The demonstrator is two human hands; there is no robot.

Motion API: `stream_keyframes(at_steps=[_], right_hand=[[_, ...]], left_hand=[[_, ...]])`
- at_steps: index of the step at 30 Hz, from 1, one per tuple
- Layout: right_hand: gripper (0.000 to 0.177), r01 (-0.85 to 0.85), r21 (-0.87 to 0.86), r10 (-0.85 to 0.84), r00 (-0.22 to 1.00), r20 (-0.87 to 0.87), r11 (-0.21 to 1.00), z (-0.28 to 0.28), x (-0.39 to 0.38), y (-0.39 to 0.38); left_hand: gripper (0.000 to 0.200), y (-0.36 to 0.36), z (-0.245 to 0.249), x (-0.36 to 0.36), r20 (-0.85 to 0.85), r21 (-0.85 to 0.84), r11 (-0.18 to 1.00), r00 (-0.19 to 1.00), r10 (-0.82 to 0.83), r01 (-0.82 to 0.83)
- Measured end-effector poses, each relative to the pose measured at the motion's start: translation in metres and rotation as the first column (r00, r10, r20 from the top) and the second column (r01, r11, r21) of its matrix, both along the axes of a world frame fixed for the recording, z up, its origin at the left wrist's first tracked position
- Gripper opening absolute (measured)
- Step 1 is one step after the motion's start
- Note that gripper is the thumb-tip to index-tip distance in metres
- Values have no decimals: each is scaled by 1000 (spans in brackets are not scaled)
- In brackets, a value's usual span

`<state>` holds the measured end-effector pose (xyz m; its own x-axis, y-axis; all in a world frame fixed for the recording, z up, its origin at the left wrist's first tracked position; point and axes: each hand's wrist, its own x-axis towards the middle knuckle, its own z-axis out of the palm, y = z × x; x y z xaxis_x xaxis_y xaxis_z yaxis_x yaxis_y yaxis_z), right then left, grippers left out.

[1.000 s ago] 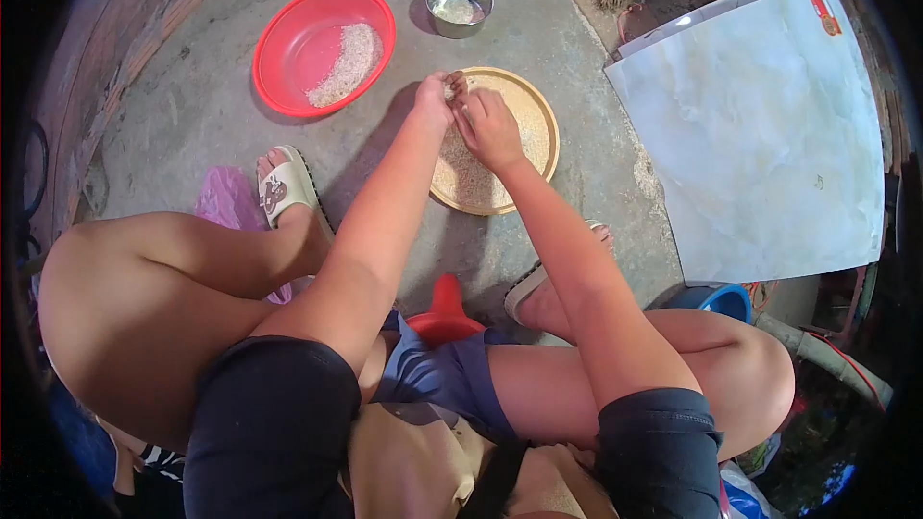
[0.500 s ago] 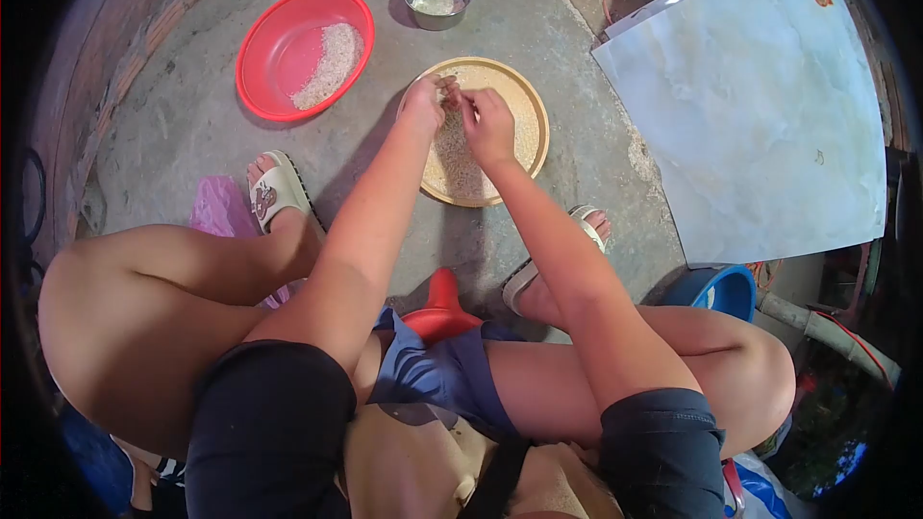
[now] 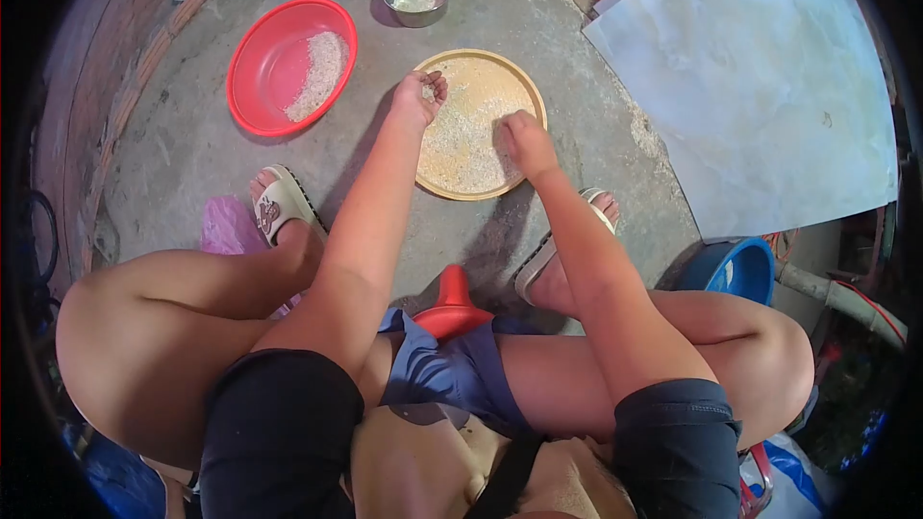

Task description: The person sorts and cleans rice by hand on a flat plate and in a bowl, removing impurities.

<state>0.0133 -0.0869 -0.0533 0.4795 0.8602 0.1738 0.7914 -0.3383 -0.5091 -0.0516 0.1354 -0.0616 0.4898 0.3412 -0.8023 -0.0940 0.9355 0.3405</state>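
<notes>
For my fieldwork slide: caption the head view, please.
Seated person's left hand cups a little of the grain spread on a round tray; right hand rests on it.

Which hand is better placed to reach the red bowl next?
Probably the left. The left hand sits cupped at the edge of the tray nearest the red bowl; the right hand rests on the grain across the tray, farther away.
</notes>
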Motion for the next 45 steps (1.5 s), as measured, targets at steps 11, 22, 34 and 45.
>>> stream_keyframes(at_steps=[11, 22, 34, 45], right_hand=[[14, 102, 314, -65, 990, -128, 944, 55, -9, 86], [17, -106, 18, 104, 991, 81, 994, -9, -1, 3], [19, 20, 348, -1, 998, -57, 937, 58, -17, 78], [16, 43, 18, -42, 998, -49, 999, -6, 0, 4]], left_hand=[[31, -26, 18, 17, -28, 163, 957, 971, -237, 239], [29, 9, 0, 3, -29, 83, 995, 999, -46, 48], [28, -10, -11, 14, -4, 82, 964, 968, -252, 251], [31, 12, 9, 4, 16, 1, 1000, 1000, -24, 24]])
